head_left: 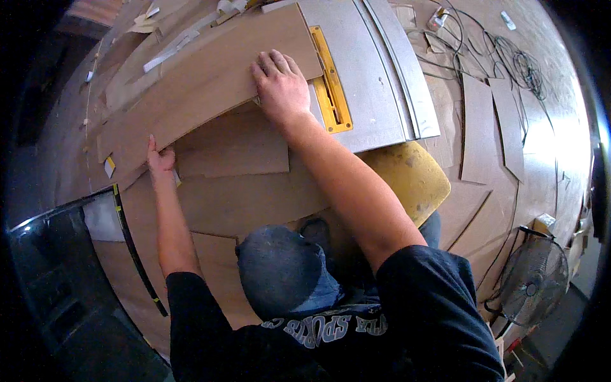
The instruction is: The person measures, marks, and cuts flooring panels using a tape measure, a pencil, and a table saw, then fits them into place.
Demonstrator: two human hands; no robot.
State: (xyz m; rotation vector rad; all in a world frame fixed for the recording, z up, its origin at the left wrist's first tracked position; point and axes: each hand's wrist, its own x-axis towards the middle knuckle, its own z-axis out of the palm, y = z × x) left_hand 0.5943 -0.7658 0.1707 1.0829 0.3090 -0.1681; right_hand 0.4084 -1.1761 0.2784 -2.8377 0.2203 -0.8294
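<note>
A long, thin brown wooden board [203,83] lies slantwise, its right end over the metal top of a table saw [372,95]. My left hand [160,159] is closed on its near edge toward the left end, thumb up and the other fingers mostly hidden. Near the right end, my right hand [280,83] grips the near edge, fingers over the top face and thumb hidden. Just right of that hand is the saw's yellow slotted insert plate [332,83]. The board's right corner reaches onto the plate; I cannot make out a blade.
A yellow panel [407,178] juts out below the saw top near my right forearm. Brown sheets [477,127] and tangled cables [519,60] lie on the floor at right. A round fan [533,286] stands at lower right. A dark-framed panel [63,274] is at lower left.
</note>
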